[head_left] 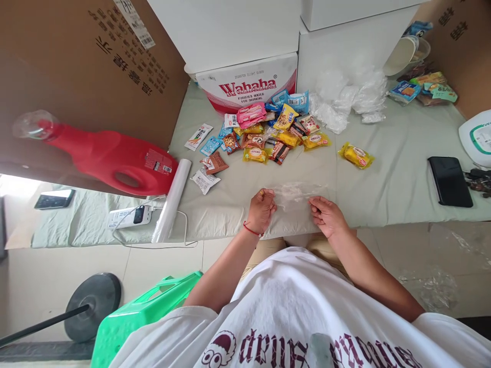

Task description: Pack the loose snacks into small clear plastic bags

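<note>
A clear plastic bag [293, 193] stretches between my two hands, just above the table's front edge. My left hand [262, 210] is closed on its left side, with a red string at the wrist. At the other side, my right hand [322, 214] pinches the plastic between thumb and fingers. Beyond them lies a heap of wrapped snacks, among them a pink packet [251, 115] and a yellow packet [286, 117]. One yellow snack packet [356, 155] rests apart to the right. Several small packets, including a brown one [215, 162], lie left of the heap.
A Wahaha carton [249, 84] stands behind the snacks, beside crumpled clear bags [345, 99]. On the left are a red jug [115, 156], a white plastic roll [172, 202] and a power bank [130, 217] with a cable. A black phone-like object [449, 181] lies right; a green stool [141, 317] stands below.
</note>
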`<state>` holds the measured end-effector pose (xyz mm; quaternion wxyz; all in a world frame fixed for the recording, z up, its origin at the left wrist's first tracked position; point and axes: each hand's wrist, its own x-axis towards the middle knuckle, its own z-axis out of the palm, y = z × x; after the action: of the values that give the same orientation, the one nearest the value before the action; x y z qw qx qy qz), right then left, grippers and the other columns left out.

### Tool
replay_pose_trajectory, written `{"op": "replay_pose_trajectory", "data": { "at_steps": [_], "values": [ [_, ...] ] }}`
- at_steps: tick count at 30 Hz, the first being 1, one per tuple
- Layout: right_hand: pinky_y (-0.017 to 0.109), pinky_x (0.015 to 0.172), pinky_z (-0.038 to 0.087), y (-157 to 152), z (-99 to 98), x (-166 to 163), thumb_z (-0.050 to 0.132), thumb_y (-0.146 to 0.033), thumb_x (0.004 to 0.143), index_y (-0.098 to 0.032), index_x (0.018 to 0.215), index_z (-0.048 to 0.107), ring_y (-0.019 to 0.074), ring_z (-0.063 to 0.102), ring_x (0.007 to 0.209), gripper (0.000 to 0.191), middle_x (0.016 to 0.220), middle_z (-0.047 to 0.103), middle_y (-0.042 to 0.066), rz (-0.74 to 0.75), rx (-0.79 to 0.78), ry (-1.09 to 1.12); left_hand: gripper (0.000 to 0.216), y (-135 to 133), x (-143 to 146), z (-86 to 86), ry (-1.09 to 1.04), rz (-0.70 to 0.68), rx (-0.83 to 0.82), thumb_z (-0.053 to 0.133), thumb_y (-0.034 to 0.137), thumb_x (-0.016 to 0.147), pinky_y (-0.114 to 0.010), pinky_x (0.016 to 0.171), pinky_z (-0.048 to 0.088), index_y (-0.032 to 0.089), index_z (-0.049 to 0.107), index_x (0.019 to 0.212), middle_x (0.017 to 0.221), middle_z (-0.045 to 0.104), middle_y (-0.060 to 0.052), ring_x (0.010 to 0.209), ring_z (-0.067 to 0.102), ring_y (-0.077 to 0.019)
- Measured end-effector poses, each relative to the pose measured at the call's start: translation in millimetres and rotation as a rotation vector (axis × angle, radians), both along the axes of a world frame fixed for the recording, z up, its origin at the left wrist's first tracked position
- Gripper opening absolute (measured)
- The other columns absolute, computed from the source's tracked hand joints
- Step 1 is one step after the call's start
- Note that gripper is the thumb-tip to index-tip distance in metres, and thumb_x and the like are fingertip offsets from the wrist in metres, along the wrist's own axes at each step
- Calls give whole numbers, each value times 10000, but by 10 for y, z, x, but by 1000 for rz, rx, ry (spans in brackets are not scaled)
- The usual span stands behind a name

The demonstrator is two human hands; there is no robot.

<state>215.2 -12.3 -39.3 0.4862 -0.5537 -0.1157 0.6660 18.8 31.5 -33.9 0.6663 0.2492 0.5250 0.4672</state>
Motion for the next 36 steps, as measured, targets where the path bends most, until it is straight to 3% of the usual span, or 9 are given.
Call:
{"op": "replay_pose_trajectory", "data": {
  "at_steps": [5,9,13,17,22,31,36],
  "values": [
    [136,353,156,-92,25,241,894,-361,586,-162,723,682,20,267,453,322,564,464,-58,74,-47,15,368,147,-174,24,3,28,-4,847,352,780,-168,436,310,197,513,776,669,486,77,472,315,-18],
    [140,344,140,-51,20,121,905,-410,613,-122,852,741,8,264,437,408,586,536,-31,189,-135,65,393,93,-83,30,-33,3,-14,856,388,764,-159,447,319,195,515,798,666,477,86,480,322,-16],
    [137,331,146,114,-10,-124,894,-504,656,-150,818,694,12,280,422,438,568,524,-43,83,-160,46,419,-48,43,38,-94,-71,-20,868,416,752,-160,460,340,197,514,793,604,398,110,463,320,-18],
    [134,330,159,212,-50,-181,967,-377,538,-192,695,567,17,290,426,468,544,479,-73,24,-72,-13,449,-88,-5,26,-120,-39,-2,896,415,719,-160,444,331,186,517,793,739,526,77,470,339,4],
    [118,327,167,130,18,-21,985,-349,484,-194,700,556,14,274,440,504,552,457,-81,46,-56,24,430,58,-256,-1,-77,38,10,890,389,741,-152,432,320,186,513,789,717,528,81,455,314,6],
    [98,330,196,-97,265,377,971,-306,550,-193,731,568,16,274,452,456,569,447,-82,87,-117,70,491,291,-569,56,-73,-172,-28,951,394,640,-161,427,308,173,544,803,705,548,70,454,340,2],
    [97,329,211,-128,299,592,970,-287,551,-203,752,592,21,280,461,437,581,445,-81,9,-114,19,494,360,-660,86,-60,-167,-2,946,395,645,-164,436,309,181,531,808,727,565,69,448,324,5]
  ]
}}
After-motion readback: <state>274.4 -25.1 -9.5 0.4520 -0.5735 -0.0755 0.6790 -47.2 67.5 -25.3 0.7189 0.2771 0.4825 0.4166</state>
